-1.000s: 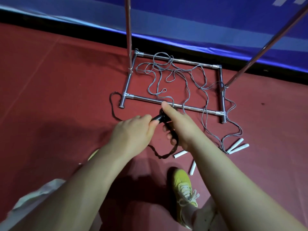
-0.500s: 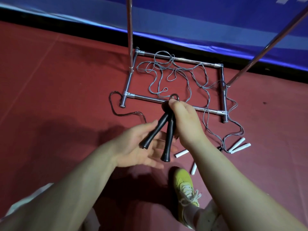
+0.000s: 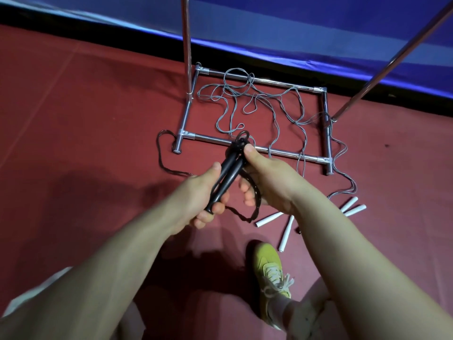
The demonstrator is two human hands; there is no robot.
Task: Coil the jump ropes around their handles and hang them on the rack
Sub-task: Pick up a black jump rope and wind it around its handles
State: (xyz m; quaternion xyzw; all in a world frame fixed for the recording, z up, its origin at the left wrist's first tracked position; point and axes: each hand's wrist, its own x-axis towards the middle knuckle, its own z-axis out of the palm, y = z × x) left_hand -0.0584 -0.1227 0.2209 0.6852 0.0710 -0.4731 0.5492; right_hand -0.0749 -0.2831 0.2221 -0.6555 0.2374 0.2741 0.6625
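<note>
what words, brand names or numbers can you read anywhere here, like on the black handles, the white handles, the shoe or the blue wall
None can be read.
black handles: plain, no marking shows.
white handles: blank as far as they show.
yellow shoe: no logo or lettering legible.
blue wall padding: plain bands of colour, no text.
rack: bare metal tubes, no label in view.

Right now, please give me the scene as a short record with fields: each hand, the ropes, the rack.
left hand: grips the lower ends of the two black handles
right hand: thumb at the top of the handles, fingers curled round the black rope
black rope: mostly loose, trailing over the red floor to the left
grey ropes: tangled on the floor inside the rack base
white handles: four, lying on the floor at the right
rack: nothing seen hanging
</note>
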